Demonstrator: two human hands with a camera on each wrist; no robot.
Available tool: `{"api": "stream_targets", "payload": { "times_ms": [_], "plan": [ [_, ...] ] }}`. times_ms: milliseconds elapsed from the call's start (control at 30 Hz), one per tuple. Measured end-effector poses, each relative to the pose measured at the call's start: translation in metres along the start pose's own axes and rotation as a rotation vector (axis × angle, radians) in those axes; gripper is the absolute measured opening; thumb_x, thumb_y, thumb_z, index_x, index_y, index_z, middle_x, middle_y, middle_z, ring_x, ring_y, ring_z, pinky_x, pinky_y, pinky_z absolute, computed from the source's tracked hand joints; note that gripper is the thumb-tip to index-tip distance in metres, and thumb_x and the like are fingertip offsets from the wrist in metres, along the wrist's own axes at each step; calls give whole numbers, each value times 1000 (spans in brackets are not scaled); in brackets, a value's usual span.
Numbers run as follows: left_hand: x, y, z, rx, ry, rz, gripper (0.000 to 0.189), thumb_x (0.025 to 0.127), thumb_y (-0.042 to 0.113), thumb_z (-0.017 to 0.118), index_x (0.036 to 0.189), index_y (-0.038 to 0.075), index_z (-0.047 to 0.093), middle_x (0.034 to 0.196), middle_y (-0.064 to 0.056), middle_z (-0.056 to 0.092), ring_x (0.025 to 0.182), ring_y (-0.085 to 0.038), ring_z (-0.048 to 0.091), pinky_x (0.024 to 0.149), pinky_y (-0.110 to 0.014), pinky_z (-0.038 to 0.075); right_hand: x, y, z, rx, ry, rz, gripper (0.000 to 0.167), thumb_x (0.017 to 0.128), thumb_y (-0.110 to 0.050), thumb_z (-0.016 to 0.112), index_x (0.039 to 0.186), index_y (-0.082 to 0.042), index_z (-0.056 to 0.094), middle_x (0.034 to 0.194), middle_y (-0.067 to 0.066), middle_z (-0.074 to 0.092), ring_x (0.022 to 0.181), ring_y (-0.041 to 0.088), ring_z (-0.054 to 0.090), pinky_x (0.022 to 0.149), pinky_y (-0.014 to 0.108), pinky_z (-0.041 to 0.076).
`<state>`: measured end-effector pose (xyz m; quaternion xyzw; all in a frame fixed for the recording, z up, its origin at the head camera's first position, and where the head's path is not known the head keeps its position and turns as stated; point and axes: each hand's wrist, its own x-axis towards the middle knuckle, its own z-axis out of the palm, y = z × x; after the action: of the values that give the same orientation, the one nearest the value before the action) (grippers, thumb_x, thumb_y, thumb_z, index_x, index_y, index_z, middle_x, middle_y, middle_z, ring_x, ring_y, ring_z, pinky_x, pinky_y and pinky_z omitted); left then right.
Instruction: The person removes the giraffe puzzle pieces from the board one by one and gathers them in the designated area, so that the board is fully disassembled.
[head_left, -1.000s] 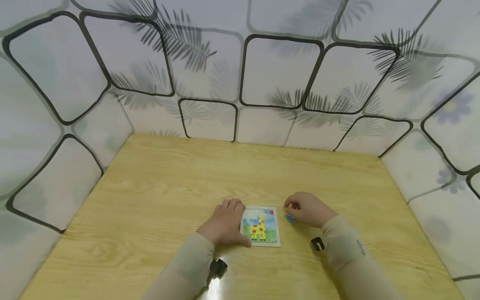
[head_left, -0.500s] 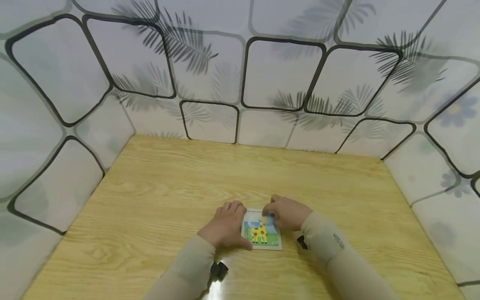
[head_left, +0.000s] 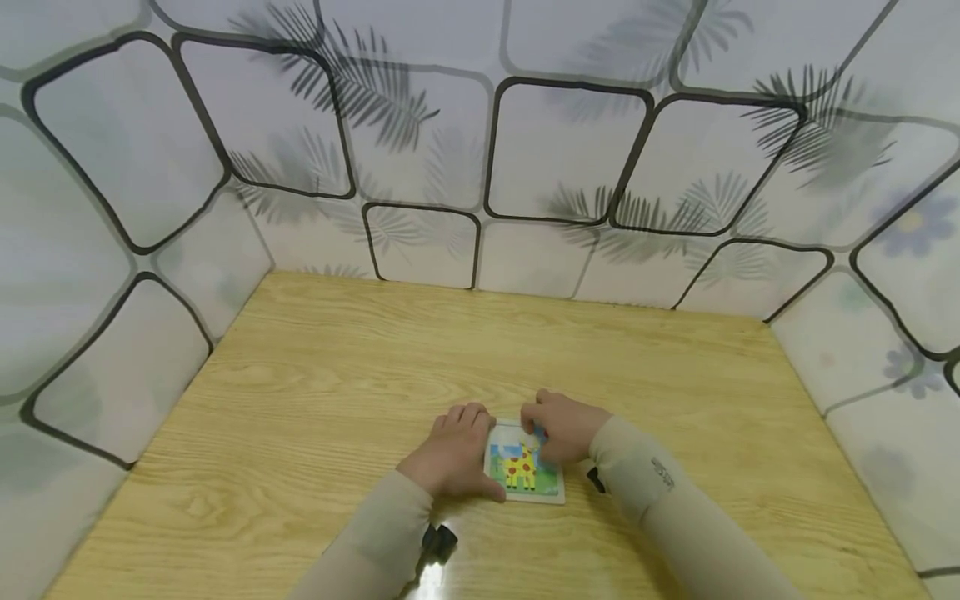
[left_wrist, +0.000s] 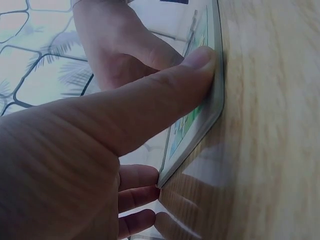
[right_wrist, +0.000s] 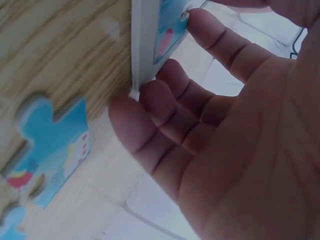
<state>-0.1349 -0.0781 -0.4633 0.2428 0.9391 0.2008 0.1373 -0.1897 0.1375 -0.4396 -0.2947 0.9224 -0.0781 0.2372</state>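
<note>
On the left, the left hand (head_left: 456, 454) was clamped on the puzzle board (head_left: 510, 432): its thumb lay over the near edge and its fingertips met the far corner, and the board lay flat on the wooden table (head_left: 375, 350). Just to the right of this hold, between the two hands, was the yellow giraffe (head_left: 520, 472), and beyond it, beside the left fingertips, a pale part of the board looked bare. Further right, the right hand (head_left: 566, 427) bent its fingers over the far right part of the board; a blue patch (head_left: 540, 433) showed among them, but I could not tell whether they were pinching a piece or only pressing it. Below the right fingers, outside the board, lay a loose piece (right_wrist: 52, 142) and part of another piece (right_wrist: 11, 227). In my judgement, a piece under the right fingers could ride up on its neighbours, if it was pressed out of line. The board could also slide if the left thumb became slack, and the right fingers, being so near, could brush the loose piece away. Compared with one second earlier, the right hand had come from beside the board to over it, while the left hold had remained in place; the red dot (right_wrist: 165, 42) was now covered in the head view.
</note>
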Motion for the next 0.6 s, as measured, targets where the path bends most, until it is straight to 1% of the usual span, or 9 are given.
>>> {"api": "stream_targets", "payload": {
  "times_ms": [67, 200, 267, 333, 433, 500, 600],
  "plan": [
    [0, 0, 1, 1, 0, -1, 101, 68, 58, 87, 142, 5, 44, 140, -7, 42, 130, -29, 36, 110, -49, 34, 0, 0, 0, -1, 5, -2, 29, 74, -11, 72, 92, -24, 54, 94, 0, 45, 79, 17, 47, 65, 31, 41],
    [1, 1, 1, 6, -1, -10, 101, 68, 58, 87, 143, 6, 43, 141, -7, 41, 132, -28, 35, 111, -48, 33, -2, 1, 2, -20, 34, -25, 21, 75, -13, 73, 84, -21, 56, 91, 0, 44, 79, 17, 45, 66, 31, 40],
    [1, 1, 0, 1, 0, -8, 101, 68, 58, 87, 142, 5, 44, 141, -7, 41, 132, -29, 35, 111, -48, 33, -4, 2, 3, -22, 52, -38, 18, 76, -13, 73, 83, -19, 57, 91, -1, 45, 80, 17, 44, 68, 32, 40],
    [0, 1, -1, -3, -3, -7, 101, 68, 58, 87, 142, 5, 43, 141, -8, 41, 132, -30, 35, 111, -49, 32, -6, 4, 5, -7, 68, -48, 17, 77, -13, 73, 89, -18, 62, 92, -2, 46, 80, 16, 45, 70, 32, 42],
    [0, 2, -1, -6, -5, -4, 100, 68, 58, 87, 142, 5, 44, 141, -9, 42, 132, -30, 35, 111, -50, 33, -8, 8, 7, 11, 88, -69, 27, 80, -11, 71, 105, -19, 66, 94, -3, 47, 81, 14, 46, 71, 31, 45],
    [0, 2, -1, -3, -8, -8, 100, 69, 58, 87, 142, 5, 44, 141, -8, 42, 132, -30, 35, 111, -49, 33, -9, 10, 9, 13, 100, -83, 32, 82, -11, 71, 113, -19, 67, 94, -3, 47, 80, 13, 46, 71, 30, 46],
    [0, 2, -1, 1, -10, -10, 100, 68, 58, 87, 142, 5, 44, 141, -8, 41, 132, -30, 35, 111, -49, 33, -10, 10, 9, 9, 104, -91, 30, 82, -12, 71, 111, -19, 67, 93, -2, 47, 80, 14, 46, 70, 31, 45]
  ]
}}
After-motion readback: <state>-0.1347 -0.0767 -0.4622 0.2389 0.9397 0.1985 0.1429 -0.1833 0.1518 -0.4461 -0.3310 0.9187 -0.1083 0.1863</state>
